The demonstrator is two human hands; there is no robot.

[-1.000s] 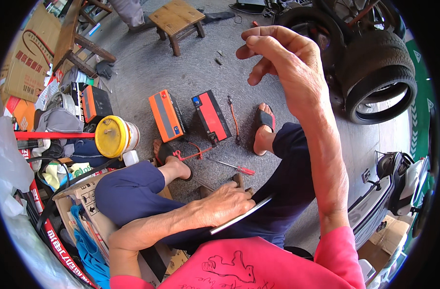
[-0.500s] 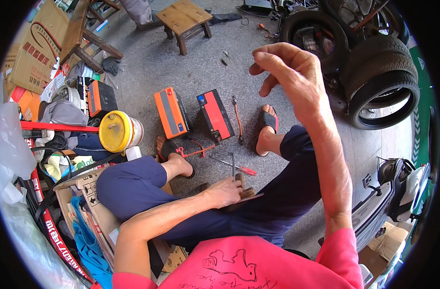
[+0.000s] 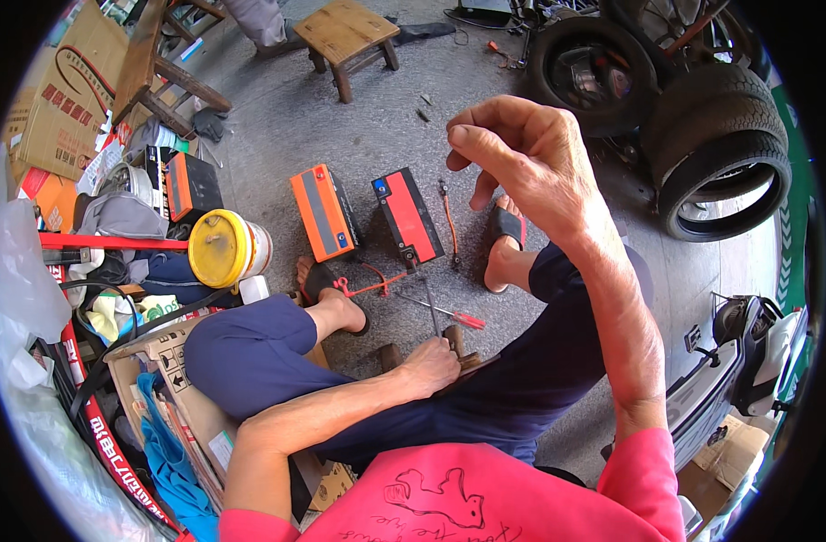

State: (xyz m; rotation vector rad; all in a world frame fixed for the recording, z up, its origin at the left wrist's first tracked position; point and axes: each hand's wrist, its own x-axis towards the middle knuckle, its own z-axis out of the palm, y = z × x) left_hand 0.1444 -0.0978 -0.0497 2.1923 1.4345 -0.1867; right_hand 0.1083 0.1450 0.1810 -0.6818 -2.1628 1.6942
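Observation:
My left hand (image 3: 431,368), low in front of my lap, is closed around the lower end of a thin dark metal rod (image 3: 433,305). The rod points away from me toward the red-and-black battery (image 3: 406,215); its exact kind does not show. Under and beside that hand are short wooden pieces (image 3: 462,340), partly hidden. My right hand (image 3: 530,167) is raised above the floor, fingers bent but apart, with nothing visible in it. A screwdriver (image 3: 468,321) with a red handle lies beyond the left hand. Left of the red-and-black battery stands an orange battery (image 3: 323,214).
A short cable (image 3: 448,224) and a red lead (image 3: 377,285) lie near the batteries. To the left are a yellow-lidded bucket (image 3: 219,247) and another orange battery (image 3: 192,185). A wooden stool (image 3: 347,36) stands ahead, with tyres (image 3: 725,185) at the right.
My right hand has come lower and a little left. The rod in my left hand has tilted, its far end now nearer the red-and-black battery.

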